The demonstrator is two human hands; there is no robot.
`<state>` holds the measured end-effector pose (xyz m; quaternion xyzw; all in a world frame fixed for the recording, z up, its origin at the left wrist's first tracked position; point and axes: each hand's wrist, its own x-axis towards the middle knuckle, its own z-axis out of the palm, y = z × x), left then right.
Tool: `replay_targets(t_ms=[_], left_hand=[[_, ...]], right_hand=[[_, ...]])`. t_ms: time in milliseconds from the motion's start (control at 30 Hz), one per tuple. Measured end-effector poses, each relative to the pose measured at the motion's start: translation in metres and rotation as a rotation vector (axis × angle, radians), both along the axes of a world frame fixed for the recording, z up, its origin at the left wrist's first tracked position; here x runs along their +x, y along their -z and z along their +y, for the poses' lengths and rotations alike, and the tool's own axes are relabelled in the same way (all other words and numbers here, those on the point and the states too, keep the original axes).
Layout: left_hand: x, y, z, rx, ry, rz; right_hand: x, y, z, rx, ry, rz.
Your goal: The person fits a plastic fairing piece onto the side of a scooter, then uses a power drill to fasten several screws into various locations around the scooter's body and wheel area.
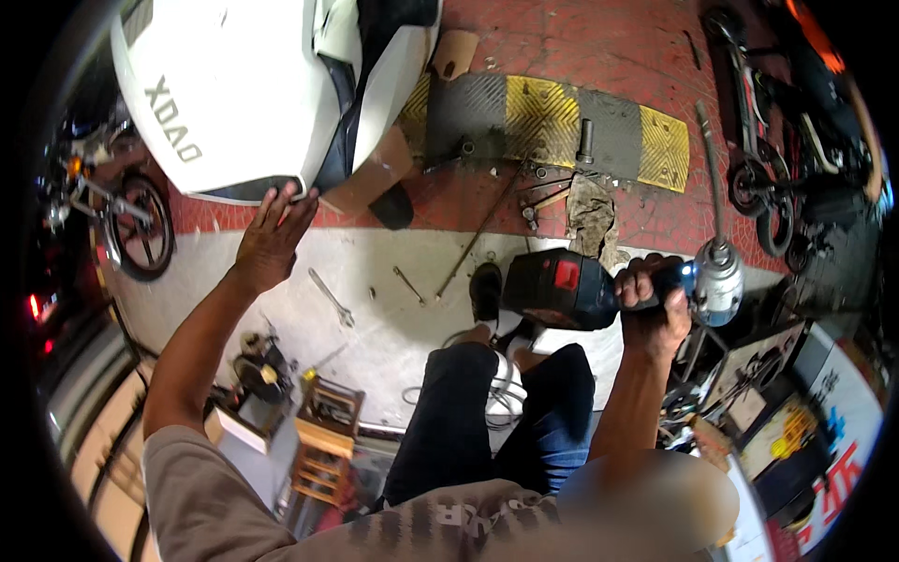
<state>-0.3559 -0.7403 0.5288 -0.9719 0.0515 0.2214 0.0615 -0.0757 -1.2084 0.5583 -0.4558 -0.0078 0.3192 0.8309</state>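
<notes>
My left hand (272, 239) rests with its fingers stretched out against the lower edge of a white scooter body (234, 84) at the upper left. Nothing shows in its grip. On the right, my right hand (655, 304) is closed round the handle of a cordless impact wrench (719, 286). Its black battery end with a red button points left. From the silver head a long thin bar (714, 178) runs up and away. Beneath the scooter body sits a brown board-like piece (375, 178), partly hidden.
A yellow and black speed bump (541, 117) crosses the red floor, with a long socket (586, 140) on it. Nearby lie a dirty rag (592, 214), a combination wrench (332, 298), a smaller wrench (409, 286) and a long rod (479, 232). A wooden stool (328, 412) stands lower left; a motorcycle (140, 225) stands far left.
</notes>
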Motion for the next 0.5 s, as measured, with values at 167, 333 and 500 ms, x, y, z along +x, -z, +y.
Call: replay_targets(t_ms=[167, 333, 500], left_hand=[[0.001, 0.028, -0.078, -0.1, -0.489, -0.275], [0.036, 0.063, -0.133, -0.019, -0.828, -0.461], [0.04, 0.137, -0.153, 0.1, -0.891, -0.905]], right_hand=[[0.065, 0.022, 0.032, 0.078, -0.203, 0.007], [0.126, 0.069, 0.065, 0.098, -0.335, -0.011], [0.19, 0.133, 0.096, 0.085, -0.385, -0.22]])
